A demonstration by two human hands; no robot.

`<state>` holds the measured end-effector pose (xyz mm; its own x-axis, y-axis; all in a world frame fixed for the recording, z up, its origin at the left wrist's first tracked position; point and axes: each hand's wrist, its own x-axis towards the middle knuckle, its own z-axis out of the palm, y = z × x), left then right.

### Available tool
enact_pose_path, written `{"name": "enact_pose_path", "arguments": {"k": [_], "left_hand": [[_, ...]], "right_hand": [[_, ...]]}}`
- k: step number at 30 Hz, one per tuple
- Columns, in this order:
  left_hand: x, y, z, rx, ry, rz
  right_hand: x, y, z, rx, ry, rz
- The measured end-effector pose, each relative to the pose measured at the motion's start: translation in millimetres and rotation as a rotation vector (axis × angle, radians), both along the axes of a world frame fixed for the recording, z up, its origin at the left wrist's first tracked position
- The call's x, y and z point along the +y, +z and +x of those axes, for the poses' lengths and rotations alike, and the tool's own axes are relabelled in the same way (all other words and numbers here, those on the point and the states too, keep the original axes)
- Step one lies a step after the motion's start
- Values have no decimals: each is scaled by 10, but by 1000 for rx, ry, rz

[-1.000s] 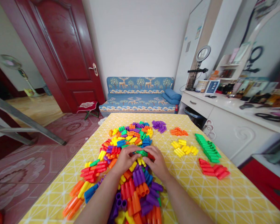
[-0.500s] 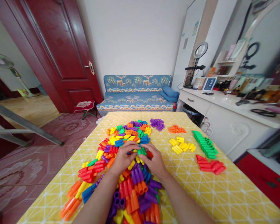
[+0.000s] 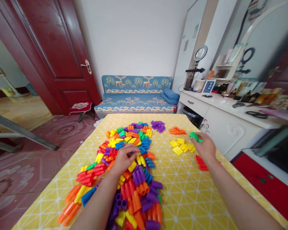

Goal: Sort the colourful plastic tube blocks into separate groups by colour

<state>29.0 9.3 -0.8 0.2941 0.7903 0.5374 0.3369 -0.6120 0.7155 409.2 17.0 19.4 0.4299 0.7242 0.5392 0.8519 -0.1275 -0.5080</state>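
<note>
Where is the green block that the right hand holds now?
The green block is in the right hand's fingertips, over the table's right side, just right of the yellow blocks.

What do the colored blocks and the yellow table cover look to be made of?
The colored blocks, including the green block in the right hand, look like molded plastic: saturated uniform colors, smooth, slightly glossy hollow tubes. The yellow table cover looks like printed cloth or vinyl; its flat matte surface with white line pattern leaves that open.
</note>
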Motion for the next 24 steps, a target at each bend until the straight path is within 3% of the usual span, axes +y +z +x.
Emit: {"name": "enact_pose_path", "arguments": {"k": [2, 5, 9, 12, 15, 18, 21, 24], "left_hand": [[0, 1, 5, -8, -6, -2], [1, 4, 3, -2, 2, -18], [4, 8, -4, 15, 23, -44], [5, 9, -1, 16, 24, -48], [4, 6, 7, 16, 18, -25], [3, -1, 3, 47, 60, 14], [-3, -2, -32, 114, 180, 90], [-19, 18, -77, 223, 410, 185]], "right_hand": [[7, 2, 320, -142, -160, -107], [4, -86, 588, -281, -236, -249], [-24, -221, 647, -370, -224, -329], [-55, -179, 540, -342, -221, -263], [-69, -34, 239, -237, -119, -102], [-87, 46, -330, -71, 222, 59], [-156, -64, -1057, 151, 577, 81], [-257, -303, -1663, 260, 701, 42]]}}
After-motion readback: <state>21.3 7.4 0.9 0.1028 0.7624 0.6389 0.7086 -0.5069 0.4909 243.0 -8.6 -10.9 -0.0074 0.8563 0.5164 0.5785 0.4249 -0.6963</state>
